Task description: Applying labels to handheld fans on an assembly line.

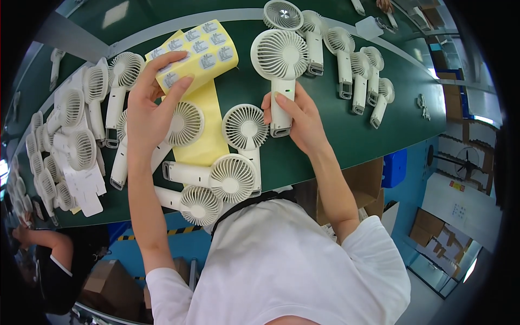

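My left hand grips a curled yellow label strip carrying rows of small silver stickers. The thumb presses near one sticker, with the fingers along the strip's left side. A bare yellow length of backing runs down below it on the table. In my right hand is a white handheld fan, held by its handle with the round head pointing away from me; a small green light shows on the handle. Close in front of me lie several more white fans, one partly under my left hand.
On the green table, white fans crowd the left side, some on white card trays. Another group lies at the right. A co-worker's arm shows at lower left. Cardboard boxes and a blue bin stand beyond the table's right edge.
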A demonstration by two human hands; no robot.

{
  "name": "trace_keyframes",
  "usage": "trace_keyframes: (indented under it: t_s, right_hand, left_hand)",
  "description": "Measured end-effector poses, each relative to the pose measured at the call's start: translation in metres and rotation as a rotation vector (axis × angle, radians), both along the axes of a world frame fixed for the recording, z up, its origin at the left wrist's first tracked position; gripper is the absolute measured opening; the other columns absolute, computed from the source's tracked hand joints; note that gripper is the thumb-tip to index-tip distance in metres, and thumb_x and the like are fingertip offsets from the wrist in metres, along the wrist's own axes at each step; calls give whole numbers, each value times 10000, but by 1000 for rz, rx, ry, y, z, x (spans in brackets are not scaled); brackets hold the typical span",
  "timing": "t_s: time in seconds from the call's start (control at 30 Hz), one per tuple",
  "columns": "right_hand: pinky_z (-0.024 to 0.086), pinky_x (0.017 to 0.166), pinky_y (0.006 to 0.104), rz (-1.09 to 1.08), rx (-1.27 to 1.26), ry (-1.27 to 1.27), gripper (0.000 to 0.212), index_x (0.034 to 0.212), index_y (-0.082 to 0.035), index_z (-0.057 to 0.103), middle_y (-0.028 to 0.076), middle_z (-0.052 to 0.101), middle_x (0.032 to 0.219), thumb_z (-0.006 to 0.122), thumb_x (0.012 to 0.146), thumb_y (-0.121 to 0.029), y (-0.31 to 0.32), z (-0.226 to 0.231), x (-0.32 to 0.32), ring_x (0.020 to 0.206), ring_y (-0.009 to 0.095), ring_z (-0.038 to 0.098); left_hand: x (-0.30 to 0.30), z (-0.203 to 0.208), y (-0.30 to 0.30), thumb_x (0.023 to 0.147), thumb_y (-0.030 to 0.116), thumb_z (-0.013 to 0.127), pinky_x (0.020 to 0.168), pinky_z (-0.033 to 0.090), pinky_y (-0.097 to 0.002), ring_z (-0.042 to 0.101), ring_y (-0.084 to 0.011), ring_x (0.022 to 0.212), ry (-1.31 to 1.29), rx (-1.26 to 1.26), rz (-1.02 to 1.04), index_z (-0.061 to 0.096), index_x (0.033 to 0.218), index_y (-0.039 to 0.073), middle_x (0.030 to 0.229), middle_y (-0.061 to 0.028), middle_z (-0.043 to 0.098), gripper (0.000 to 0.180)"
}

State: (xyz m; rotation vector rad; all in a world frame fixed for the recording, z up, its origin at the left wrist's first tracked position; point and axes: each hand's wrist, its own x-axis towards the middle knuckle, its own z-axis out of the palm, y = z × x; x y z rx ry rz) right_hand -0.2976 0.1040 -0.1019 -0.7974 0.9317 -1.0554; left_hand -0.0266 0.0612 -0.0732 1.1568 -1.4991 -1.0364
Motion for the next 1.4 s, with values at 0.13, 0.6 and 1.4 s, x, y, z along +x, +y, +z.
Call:
trace_keyframes:
  t_s: [0.13, 0.6, 1.4]
  right_hand:
    - [539, 728, 299, -25, 5, 106, 280, 1243, -31, 485, 94, 657, 973, 590, 1005, -132, -1, -2, -2, 792, 159, 658]
    - [496, 690, 316, -366, -849, 1282, 277, 1054, -37, 692, 80, 604, 976, 810, 805, -61, -22, 10, 22, 784, 192, 583]
    - [460, 805, 254, 231, -434, 948, 133, 972, -25, 684, 1, 642, 983, 718, 904, -134, -103, 16, -31, 882, 105, 581]
  left_hand:
    - [-2, 1, 0, 943, 86, 685, 778, 508, -220, 646, -84, 947, -8, 20, -40, 625, 1276, 70, 1185, -50, 678, 339]
    - [2, -3, -1, 964, 158, 670, 783, 552, -272, 703, -151, 885, -71, -22, -65, 668, 1195, 65, 1070, -91, 731, 249]
    - [7, -4, -9, 989, 153, 661, 647, 452, -165, 585, -28, 766, -108, 92, 105, 661, 1212, 44, 959, -27, 695, 248]
